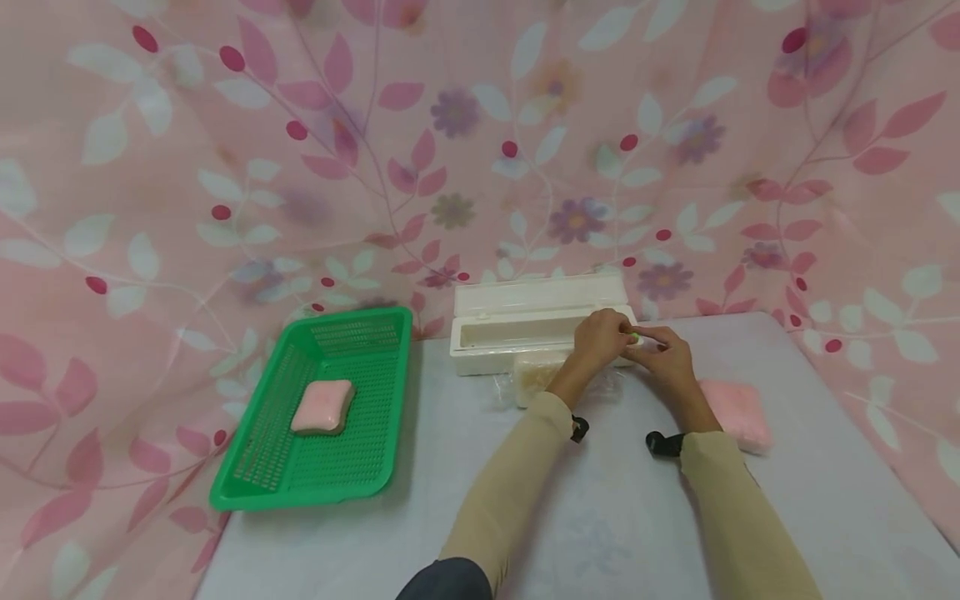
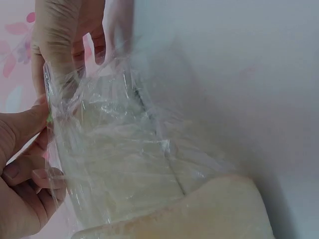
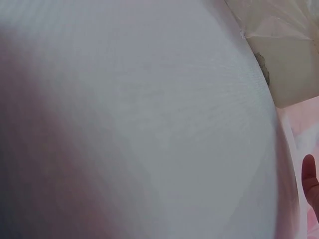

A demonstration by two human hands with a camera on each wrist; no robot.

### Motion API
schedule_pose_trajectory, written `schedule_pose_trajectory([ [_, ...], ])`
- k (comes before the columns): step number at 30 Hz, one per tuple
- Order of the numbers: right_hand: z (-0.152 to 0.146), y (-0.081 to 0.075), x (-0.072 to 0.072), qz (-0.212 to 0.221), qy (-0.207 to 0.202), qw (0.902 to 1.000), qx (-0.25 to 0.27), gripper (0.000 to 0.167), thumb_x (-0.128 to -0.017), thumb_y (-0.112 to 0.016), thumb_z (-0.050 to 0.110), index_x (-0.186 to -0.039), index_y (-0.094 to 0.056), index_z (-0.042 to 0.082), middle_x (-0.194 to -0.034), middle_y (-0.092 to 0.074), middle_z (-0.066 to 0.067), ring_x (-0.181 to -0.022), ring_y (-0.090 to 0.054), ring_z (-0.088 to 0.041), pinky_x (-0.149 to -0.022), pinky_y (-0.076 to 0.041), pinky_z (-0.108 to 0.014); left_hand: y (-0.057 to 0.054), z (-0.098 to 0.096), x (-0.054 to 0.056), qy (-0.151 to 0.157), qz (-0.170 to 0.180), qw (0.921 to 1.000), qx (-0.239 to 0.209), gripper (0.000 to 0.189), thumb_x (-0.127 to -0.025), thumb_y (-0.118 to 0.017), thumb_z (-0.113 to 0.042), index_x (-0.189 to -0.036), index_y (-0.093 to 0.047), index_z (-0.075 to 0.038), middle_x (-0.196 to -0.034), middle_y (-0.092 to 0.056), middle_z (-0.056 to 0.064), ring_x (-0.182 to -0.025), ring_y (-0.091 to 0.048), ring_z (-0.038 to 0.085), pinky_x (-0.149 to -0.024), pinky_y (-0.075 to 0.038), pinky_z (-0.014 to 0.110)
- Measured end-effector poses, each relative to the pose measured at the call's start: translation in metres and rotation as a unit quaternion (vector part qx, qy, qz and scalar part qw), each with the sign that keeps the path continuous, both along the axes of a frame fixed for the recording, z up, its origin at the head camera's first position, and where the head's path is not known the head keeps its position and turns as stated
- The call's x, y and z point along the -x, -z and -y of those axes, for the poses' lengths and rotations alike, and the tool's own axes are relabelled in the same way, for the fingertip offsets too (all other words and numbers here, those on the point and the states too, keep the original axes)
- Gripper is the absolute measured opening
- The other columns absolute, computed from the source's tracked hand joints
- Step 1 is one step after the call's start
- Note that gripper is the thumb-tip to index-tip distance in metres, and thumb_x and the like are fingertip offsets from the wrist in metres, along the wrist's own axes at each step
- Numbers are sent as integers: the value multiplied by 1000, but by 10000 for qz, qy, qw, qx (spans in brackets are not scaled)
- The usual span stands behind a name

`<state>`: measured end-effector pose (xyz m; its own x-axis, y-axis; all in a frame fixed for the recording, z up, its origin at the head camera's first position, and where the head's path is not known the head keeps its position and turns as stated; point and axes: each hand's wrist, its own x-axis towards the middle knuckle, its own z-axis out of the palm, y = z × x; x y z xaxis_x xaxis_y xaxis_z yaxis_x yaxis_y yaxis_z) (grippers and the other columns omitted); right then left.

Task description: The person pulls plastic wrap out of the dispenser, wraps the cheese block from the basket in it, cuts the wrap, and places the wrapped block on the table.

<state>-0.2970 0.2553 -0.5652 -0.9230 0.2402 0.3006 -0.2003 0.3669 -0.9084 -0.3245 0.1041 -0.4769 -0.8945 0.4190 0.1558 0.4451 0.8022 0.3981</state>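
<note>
In the head view my left hand [image 1: 600,340] and right hand [image 1: 669,362] meet at the right end of an open white box [image 1: 480,362]. Their fingertips pinch a small bright-green thing [image 1: 634,337], too small to tell its kind. The left wrist view shows the left hand [image 2: 25,174] below and the right hand [image 2: 70,30] above, fingertips together at it. Thin clear plastic film [image 2: 114,144] overlaps the right fingers there. A cream-coloured block [image 1: 531,377] sits in front of the box, film spreading on both sides. One fingertip [image 3: 309,174] shows in the right wrist view.
At left stands a green basket [image 1: 402,400] with a pink-topped sponge [image 1: 324,407] inside. A pink block [image 1: 738,412] lies right of the right wrist. The box's lid [image 1: 536,292] is raised against the floral curtain [image 1: 480,167] behind the white-covered table [image 1: 600,533].
</note>
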Motion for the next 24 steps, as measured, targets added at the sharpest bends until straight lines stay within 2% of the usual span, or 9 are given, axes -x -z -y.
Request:
schedule_pose_trajectory([
  [3,3,0,0,-29,36,10000,41,52,-68,-92,21,-115,-74,8,-102,-68,15,-102,-55,-6,-90,-36,-35,-2,4,0,-8,-14,10000,45,13,-86,-77,-36,-94,-79,-27,-93,-67,-15,-78,-59,1,-57,-42,18],
  [7,5,-2,0,3,30,10000,88,53,-67,-93,24,-114,-74,11,-104,-69,10,-101,-54,-3,-92,-34,-38,-4,8,1,18,-74,9995,315,11,-86,-76,-38,-90,-78,-28,-89,-65,-15,-74,-57,1,-55,-42,19],
  [13,8,-3,0,136,-137,9998,22,54,-68,-92,28,-116,-74,12,-108,-69,6,-104,-55,-7,-93,-35,-42,-7,13,3,75,-112,9971,744,8,-87,-76,-36,-89,-77,-28,-88,-64,-16,-70,-56,3,-54,-42,23],
  [18,12,-5,0,254,-170,9995,122,54,-67,-93,30,-115,-75,13,-110,-68,1,-105,-54,-9,-95,-35,-45,-9,21,3,100,-49,9959,894,9,-87,-75,-38,-92,-77,-30,-90,-62,-16,-73,-55,3,-54,-42,24],
  [24,19,-6,2,425,-286,9985,198,57,-67,-92,34,-116,-74,13,-114,-68,-1,-108,-52,-9,-100,-35,-48,-10,36,3,90,-2,9952,970,11,-88,-74,-38,-84,-76,-28,-86,-59,-14,-69,-54,4,-53,-43,24],
])
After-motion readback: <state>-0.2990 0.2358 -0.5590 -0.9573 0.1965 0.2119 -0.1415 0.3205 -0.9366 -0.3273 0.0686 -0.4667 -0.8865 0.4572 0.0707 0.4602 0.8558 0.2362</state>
